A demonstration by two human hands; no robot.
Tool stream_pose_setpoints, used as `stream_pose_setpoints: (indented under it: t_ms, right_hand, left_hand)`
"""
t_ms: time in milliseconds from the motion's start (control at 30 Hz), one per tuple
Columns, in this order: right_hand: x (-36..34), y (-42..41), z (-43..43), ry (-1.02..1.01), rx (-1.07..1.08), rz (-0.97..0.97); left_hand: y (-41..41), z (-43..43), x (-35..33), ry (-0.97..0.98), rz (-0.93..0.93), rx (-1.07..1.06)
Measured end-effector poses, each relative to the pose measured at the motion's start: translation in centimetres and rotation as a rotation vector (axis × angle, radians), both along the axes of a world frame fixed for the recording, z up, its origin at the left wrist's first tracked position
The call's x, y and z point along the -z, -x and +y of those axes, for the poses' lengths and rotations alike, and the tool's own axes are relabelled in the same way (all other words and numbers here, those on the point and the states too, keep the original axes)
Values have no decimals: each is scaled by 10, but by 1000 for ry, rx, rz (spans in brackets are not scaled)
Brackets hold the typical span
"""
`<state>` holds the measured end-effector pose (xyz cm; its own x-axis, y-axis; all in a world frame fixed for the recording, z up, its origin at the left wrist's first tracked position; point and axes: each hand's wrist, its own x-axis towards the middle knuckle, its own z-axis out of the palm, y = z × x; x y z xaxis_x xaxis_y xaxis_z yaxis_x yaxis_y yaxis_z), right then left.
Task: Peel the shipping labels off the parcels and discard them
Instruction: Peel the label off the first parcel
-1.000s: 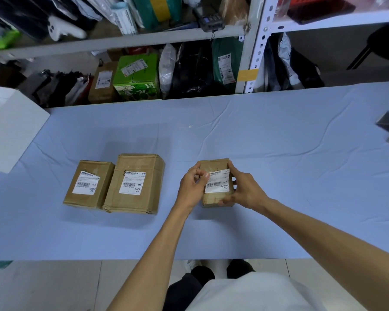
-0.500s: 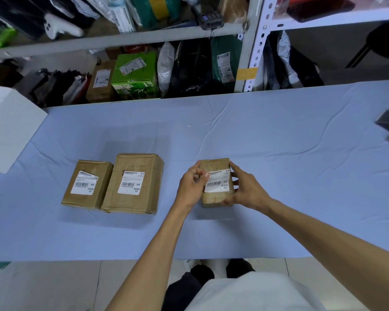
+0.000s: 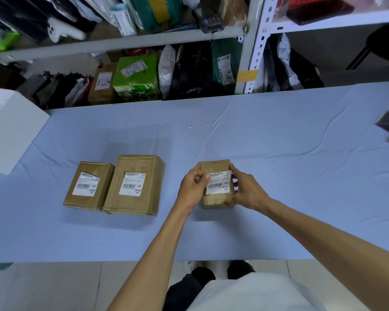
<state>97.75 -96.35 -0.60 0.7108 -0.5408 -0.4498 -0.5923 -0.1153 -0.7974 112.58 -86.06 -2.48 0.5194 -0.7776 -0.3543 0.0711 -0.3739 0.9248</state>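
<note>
Your left hand pinches the upper-left corner of the label on the small parcel. Your right hand grips that parcel's right side on the tabletop. To its left, 2 labelled boxes sit side by side: the middle parcel and the left parcel.

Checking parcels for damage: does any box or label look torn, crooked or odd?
The leftmost parcel's label looks curled at its upper right corner, and the middle parcel is creased. The held parcel's label is only pinched by the left hand.
</note>
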Motion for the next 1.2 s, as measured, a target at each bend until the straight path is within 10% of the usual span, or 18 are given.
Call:
stream_pose_setpoints:
  t_ms: [1200]
  right_hand:
    - [5, -2, -4, 55, -39, 44]
  left_hand:
    - [2, 4, -14, 46, 100, -10]
